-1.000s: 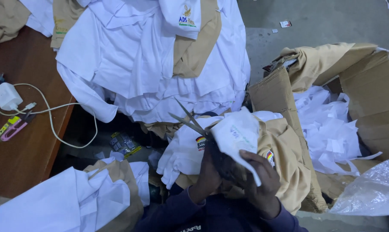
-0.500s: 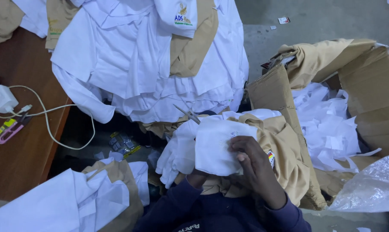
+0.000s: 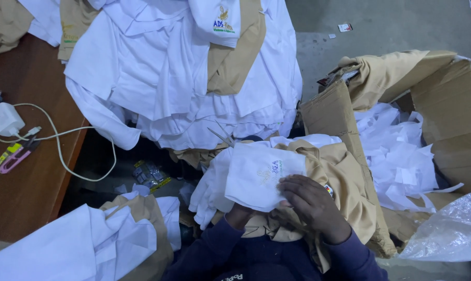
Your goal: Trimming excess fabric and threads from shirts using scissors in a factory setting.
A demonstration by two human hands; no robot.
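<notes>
A: Item: white pocket piece (image 3: 261,177), on the tan garment (image 3: 344,182) in our lap. Hands?
B: Right hand (image 3: 313,208) flat, pressing it; left hand (image 3: 240,214) beneath, grip hidden. Smoothing step, we judge; scissors (image 3: 222,137) wait behind.

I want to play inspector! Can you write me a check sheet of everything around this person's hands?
Surface: brown wooden table at left; grey concrete floor beyond.
Job's things: white fabric piece with pale embroidery, lying on tan and white garments in the lap; thin metal scissors poke out above it.
Clutter: big heap of white and tan shirts; open cardboard box holding white fabric scraps; clear plastic bag.
Hands: right hand lies flat on the white piece; left hand mostly hidden beneath, fingers unseen.
Cables: white charger with white cord on table.
Surroundings: paper bits on floor.
</notes>
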